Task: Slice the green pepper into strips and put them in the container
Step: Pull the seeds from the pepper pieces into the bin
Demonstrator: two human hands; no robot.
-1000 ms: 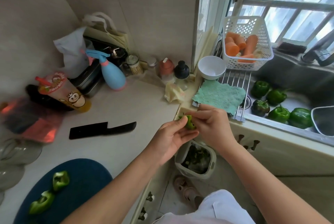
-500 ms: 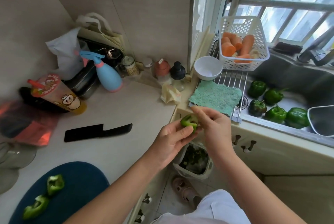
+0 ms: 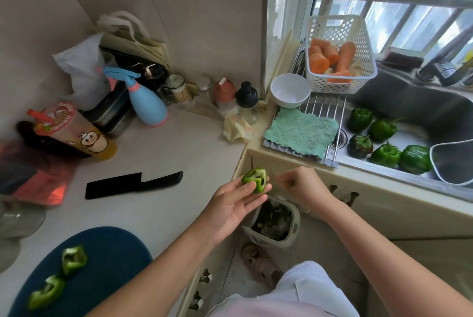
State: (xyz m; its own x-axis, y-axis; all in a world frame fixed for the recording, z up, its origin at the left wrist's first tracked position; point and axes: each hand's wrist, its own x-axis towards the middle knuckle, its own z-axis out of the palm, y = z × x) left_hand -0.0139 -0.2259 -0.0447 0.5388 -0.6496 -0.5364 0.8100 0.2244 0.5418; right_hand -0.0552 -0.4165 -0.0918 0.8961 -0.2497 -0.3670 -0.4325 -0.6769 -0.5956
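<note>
Left hand (image 3: 235, 204) loosely holds the pepper piece (image 3: 254, 180) above the bin (image 3: 296, 219); it could slip in. Right hand (image 3: 304, 183) blurred, grip unclear.

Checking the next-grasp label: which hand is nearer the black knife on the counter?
Left. The left hand, holding a pepper piece, is right of the knife, off the counter edge; the right hand lies farther right, beyond the pepper piece.

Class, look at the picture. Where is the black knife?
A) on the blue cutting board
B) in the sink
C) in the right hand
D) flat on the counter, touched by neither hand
D: the black knife lies flat on the counter, away from the left hand, which holds a pepper piece.
</note>
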